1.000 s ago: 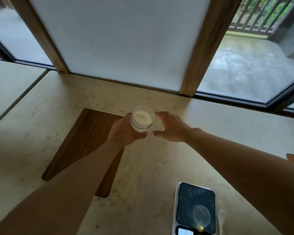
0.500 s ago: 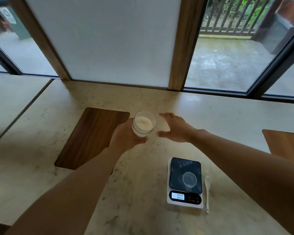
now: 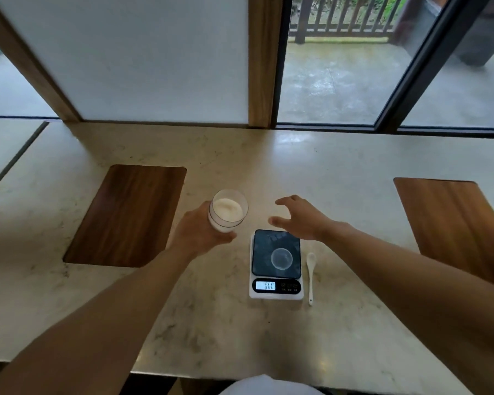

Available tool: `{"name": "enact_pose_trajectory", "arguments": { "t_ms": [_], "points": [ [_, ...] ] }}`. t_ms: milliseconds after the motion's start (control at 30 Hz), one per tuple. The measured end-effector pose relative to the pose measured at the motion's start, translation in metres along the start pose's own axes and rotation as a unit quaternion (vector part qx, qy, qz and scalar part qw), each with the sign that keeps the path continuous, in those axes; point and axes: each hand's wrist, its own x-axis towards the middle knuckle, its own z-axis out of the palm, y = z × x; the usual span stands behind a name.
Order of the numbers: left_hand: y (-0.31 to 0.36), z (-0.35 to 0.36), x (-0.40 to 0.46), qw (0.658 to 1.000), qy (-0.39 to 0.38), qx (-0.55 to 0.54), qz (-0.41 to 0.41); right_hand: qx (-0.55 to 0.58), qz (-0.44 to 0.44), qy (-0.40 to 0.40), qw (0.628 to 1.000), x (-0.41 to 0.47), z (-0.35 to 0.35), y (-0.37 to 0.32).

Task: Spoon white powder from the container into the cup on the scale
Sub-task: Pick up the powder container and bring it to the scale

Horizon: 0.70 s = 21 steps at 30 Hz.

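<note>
My left hand [image 3: 196, 234] grips a clear round container [image 3: 228, 210] filled with white powder, held a little above the counter and left of the scale. A small digital scale [image 3: 276, 264] with a dark platform sits near the middle; a small clear cup [image 3: 281, 258] stands on it and the display reads zero. A white spoon [image 3: 311, 273] lies on the counter just right of the scale. My right hand [image 3: 300, 217] hovers with fingers spread above the scale's far edge, holding nothing.
The pale marble counter [image 3: 240, 332] has a dark wooden inlay [image 3: 127, 216] at the left and another wooden inlay [image 3: 454, 223] at the right. Windows and a wooden post [image 3: 264, 61] run along the far edge. The near counter edge is close to me.
My left hand has drawn the powder container back toward me and toward the scale. My right hand has come away from the container and its fingers have spread. The view has tilted down.
</note>
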Motion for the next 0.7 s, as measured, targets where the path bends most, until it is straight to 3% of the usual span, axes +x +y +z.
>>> {"name": "enact_pose_trajectory", "arguments": {
  "t_ms": [267, 500, 700],
  "points": [
    [0.004, 0.027, -0.022, 1.000, -0.009, 0.009, -0.002, -0.005, 0.108, -0.027, 0.994, -0.052, 0.022, 0.056],
    [0.004, 0.040, -0.037, 0.999, -0.027, 0.026, -0.001, -0.026, 0.152, -0.031, 0.988, -0.085, 0.056, 0.075],
    [0.001, 0.046, -0.048, 0.999, -0.039, 0.021, -0.013, -0.030, 0.186, -0.082, 0.979, -0.101, 0.082, 0.078]
  ]
}}
